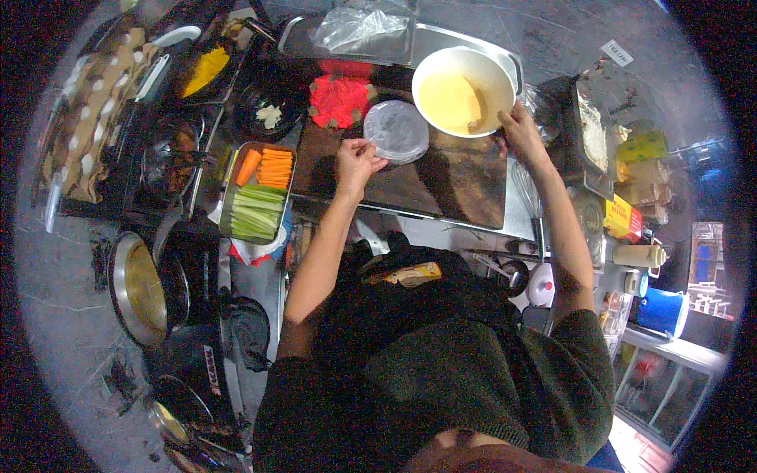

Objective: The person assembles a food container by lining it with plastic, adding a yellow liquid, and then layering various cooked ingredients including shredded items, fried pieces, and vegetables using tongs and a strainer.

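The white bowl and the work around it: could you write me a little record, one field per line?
White bowl: holds yellow, liquid-looking contents
Right hand: grips the bowl's rim
Left hand: fingers at the edge of a clear round plastic piece; firmness of grip unclear
Below the hands: brown board
Left of board: tray with carrots and green sticks
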A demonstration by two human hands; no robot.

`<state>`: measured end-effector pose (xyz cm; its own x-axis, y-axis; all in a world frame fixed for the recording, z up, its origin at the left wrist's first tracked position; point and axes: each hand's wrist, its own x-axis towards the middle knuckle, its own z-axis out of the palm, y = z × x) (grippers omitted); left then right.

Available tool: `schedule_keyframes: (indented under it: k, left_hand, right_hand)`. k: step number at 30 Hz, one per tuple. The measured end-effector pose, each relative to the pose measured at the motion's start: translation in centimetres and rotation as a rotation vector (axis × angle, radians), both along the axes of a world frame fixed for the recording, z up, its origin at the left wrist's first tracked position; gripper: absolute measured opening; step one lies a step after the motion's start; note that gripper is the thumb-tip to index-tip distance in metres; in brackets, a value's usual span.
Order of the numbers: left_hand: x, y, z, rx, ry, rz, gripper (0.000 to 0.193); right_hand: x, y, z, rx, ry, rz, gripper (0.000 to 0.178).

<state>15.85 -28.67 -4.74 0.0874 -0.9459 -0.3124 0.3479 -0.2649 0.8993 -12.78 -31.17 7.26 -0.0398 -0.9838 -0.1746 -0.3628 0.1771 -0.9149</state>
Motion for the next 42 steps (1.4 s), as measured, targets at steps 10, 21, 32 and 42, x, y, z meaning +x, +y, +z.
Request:
schedule_keyframes:
  k: [10, 21, 32, 42]
  left_hand:
    - [0.1, -0.1, -0.3, 0.050, 0.060, -0.023, 0.023]
    - [0.4, -0.2, -0.4, 0.067, 0.112, -0.030, 0.020]
    - [0.9, 0.0, -0.2, 0.029, 0.141, -0.081, 0.019]
    - [1.4, -0.1, -0.2, 0.041, 0.162, -0.113, 0.019]
  right_hand:
    - [2.3, -1.2, -0.1, -0.075, 0.128, -0.036, 0.024]
    - [4.1, -0.9, 0.8, -0.196, 0.445, 0.053, 0.028]
    - [5.3, -0.8, 1.2, -0.016, 0.293, -0.016, 0.042]
    - [6.0, -0.2, 0.8, -0.280, 0.505, 0.015, 0.039]
